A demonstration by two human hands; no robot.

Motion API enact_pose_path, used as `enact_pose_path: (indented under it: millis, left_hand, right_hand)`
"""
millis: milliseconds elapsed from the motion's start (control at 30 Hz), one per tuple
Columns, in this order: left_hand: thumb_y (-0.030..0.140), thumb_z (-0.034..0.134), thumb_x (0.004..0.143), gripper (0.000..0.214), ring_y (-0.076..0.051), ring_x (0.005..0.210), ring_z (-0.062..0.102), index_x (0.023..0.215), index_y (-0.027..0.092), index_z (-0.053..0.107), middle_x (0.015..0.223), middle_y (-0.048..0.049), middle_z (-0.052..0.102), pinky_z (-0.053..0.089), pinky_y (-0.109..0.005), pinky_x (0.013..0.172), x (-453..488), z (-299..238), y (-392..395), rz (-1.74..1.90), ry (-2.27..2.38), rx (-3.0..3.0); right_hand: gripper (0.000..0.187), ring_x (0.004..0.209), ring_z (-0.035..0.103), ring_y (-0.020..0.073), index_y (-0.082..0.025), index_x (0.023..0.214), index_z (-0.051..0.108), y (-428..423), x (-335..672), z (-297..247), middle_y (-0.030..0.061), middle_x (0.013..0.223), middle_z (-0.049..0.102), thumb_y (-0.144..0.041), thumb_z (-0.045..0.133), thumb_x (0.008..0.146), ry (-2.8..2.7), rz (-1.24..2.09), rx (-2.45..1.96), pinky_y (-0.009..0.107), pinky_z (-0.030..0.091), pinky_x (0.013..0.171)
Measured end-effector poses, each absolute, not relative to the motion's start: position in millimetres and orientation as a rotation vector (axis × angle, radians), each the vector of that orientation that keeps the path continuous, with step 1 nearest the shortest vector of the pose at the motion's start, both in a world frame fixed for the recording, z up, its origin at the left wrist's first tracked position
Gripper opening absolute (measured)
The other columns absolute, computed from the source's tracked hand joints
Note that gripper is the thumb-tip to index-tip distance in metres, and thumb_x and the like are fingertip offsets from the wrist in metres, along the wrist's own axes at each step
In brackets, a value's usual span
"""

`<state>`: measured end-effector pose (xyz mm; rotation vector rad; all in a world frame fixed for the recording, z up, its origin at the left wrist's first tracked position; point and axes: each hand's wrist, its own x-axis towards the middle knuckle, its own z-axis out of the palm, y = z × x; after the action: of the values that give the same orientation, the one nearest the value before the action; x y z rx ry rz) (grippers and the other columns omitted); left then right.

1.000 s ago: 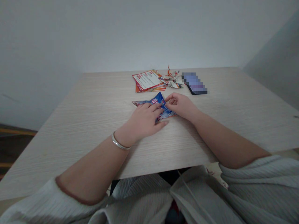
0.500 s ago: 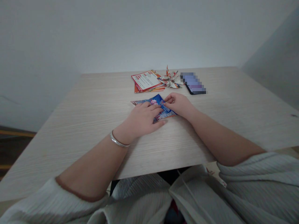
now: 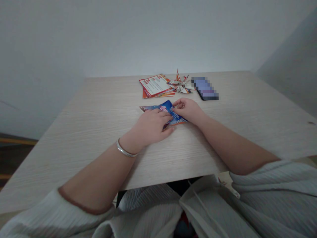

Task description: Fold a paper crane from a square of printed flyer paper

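Note:
A folded sheet of blue printed paper (image 3: 165,107) lies on the wooden table (image 3: 99,109) in front of me. My left hand (image 3: 150,127) rests flat on its near left part, fingers stretched out and pressing it down. My right hand (image 3: 187,109) sits at the paper's right edge, fingers curled and pinching the edge of the sheet. A silver bangle (image 3: 125,150) circles my left wrist. Most of the paper's middle is hidden under my hands.
Behind the blue paper lies a stack of red and white printed sheets (image 3: 155,85). A finished folded paper figure (image 3: 182,84) stands to its right, beside a dark phone (image 3: 205,88). A pale wall runs behind the table.
My right hand has crept slightly left along the paper's edge and its fingers have curled tighter. My left hand has stayed pressed on the sheet.

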<state>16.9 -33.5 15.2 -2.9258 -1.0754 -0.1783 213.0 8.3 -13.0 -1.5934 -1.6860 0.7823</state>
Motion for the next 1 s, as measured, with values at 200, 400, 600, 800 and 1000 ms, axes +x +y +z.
enact_pose_path:
  millis: [200,400,600,800,1000]
  left_hand:
    - [0.039,0.042,0.104,0.044,-0.030,0.114,0.068,0.123,0.012,0.071,0.131,-0.0148,0.071,0.053,-0.046,0.102,13.5,20.7,-35.0,-0.119,-1.119,-2.968]
    - [0.035,0.046,0.103,0.041,-0.032,0.127,0.062,0.123,0.011,0.073,0.139,-0.0162,0.066,0.048,-0.049,0.112,13.2,19.3,-33.7,-0.127,-1.098,-2.984]
    - [0.034,0.044,0.103,0.040,-0.031,0.123,0.064,0.121,0.014,0.075,0.135,-0.0163,0.067,0.051,-0.050,0.109,10.5,15.5,-31.1,-0.173,-1.093,-3.010]
    - [0.035,0.046,0.102,0.040,-0.032,0.124,0.063,0.120,0.014,0.075,0.135,-0.0159,0.068,0.048,-0.052,0.111,11.0,17.3,-31.4,-0.169,-1.079,-3.026]
    - [0.036,0.043,0.102,0.045,-0.033,0.124,0.063,0.127,0.012,0.072,0.137,-0.0177,0.066,0.048,-0.054,0.111,10.2,15.5,-34.0,-0.127,-1.051,-3.004]
  right_hand:
    - [0.010,0.070,0.067,0.0142,-0.017,0.090,0.072,10.0,213.7,-20.9,0.0021,0.079,0.075,-0.016,0.074,0.080,-1.670,0.884,-1.414,0.028,0.054,0.067]
    - [0.013,0.077,0.071,0.0165,-0.019,0.093,0.075,11.3,217.3,-22.7,0.0030,0.085,0.078,-0.017,0.071,0.081,-1.719,0.953,-1.276,0.031,0.059,0.076]
    - [0.012,0.074,0.073,0.0170,-0.020,0.094,0.073,5.6,217.3,-17.7,0.0016,0.080,0.078,-0.018,0.070,0.082,-1.752,0.892,-1.353,0.031,0.058,0.071]
    - [0.030,0.066,0.069,0.0166,-0.019,0.109,0.068,-0.2,216.9,-9.0,-0.0003,0.074,0.075,-0.021,0.076,0.080,-1.770,0.788,-1.579,0.029,0.052,0.062]
    - [0.022,0.067,0.070,0.0155,-0.020,0.101,0.068,-3.2,215.1,-6.3,-0.0008,0.075,0.076,-0.018,0.075,0.080,-1.731,0.795,-1.593,0.026,0.050,0.062]
